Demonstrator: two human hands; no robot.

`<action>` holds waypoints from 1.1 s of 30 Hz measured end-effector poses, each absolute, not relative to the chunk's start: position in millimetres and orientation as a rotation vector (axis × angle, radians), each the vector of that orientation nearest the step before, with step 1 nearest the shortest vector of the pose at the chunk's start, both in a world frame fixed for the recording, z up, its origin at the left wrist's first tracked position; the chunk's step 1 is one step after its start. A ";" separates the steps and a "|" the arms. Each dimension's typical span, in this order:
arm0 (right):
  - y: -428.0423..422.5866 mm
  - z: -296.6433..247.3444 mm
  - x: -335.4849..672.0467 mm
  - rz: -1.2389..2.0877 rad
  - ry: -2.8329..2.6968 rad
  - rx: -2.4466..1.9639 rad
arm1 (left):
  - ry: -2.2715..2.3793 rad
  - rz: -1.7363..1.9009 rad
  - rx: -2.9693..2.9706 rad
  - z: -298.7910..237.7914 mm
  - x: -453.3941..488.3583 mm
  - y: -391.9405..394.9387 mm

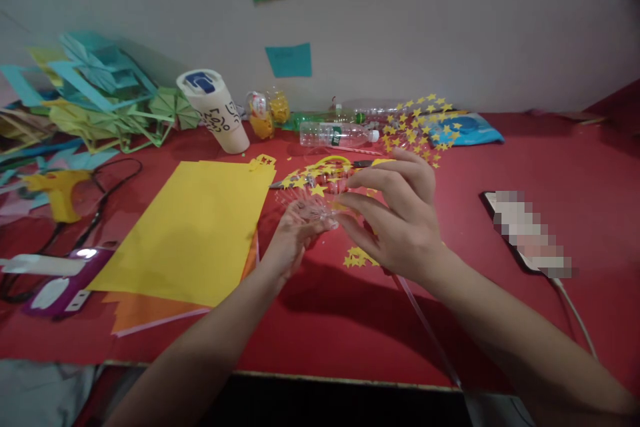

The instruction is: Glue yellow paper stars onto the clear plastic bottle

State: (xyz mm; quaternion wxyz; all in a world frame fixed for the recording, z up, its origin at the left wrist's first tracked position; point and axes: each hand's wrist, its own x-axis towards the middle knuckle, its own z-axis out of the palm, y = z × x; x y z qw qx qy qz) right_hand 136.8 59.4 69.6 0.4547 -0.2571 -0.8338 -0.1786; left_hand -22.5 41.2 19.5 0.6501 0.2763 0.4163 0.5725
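Observation:
My left hand [287,240] is closed around a clear plastic piece [315,209] with thin strips fanning out, which looks cut from a bottle. From the right, my right hand [400,213] reaches over it, thumb and fingertips pinched at its edge; what exactly lies between them is too small to make out. Just behind, yellow paper stars [319,191] lie near a yellow-handled pair of scissors [334,159], partly hidden. A small heap of yellow star cutouts [357,257] rests under my right hand.
Yellow paper sheets [190,227] lie left, beside a yellow glue gun [63,192] and a purple power strip [70,287]. Behind stand a white tumbler [220,113], a clear bottle [325,135] and a star-tipped spray [420,123]. A phone [525,230] with cable lies right.

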 end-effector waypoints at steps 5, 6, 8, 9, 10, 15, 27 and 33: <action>58.7 71.0 136.0 -0.421 -2.036 -0.658 | 0.972 1.330 0.627 15.2 -22.1 42.3; 58.6 71.3 136.0 -0.416 -2.034 -0.662 | 0.977 1.330 0.628 15.3 -22.0 42.4; 58.3 71.7 136.2 -0.408 -2.038 -0.675 | 0.977 1.333 0.620 16.5 -21.7 42.3; 58.1 71.8 136.4 -0.407 -2.043 -0.684 | 0.978 1.335 0.614 17.4 -21.6 42.2; 58.0 71.9 136.5 -0.407 -2.048 -0.694 | 0.980 1.336 0.610 18.3 -21.5 41.9; 57.3 72.2 137.0 -0.396 -2.072 -0.700 | 0.990 1.349 0.631 21.5 -21.3 40.4; 61.0 101.8 159.8 -0.225 -2.021 -0.759 | 0.991 1.459 0.580 12.7 -27.7 44.1; 77.3 87.4 159.3 0.521 -1.805 -1.063 | 1.078 1.520 0.582 -1.4 -35.6 53.9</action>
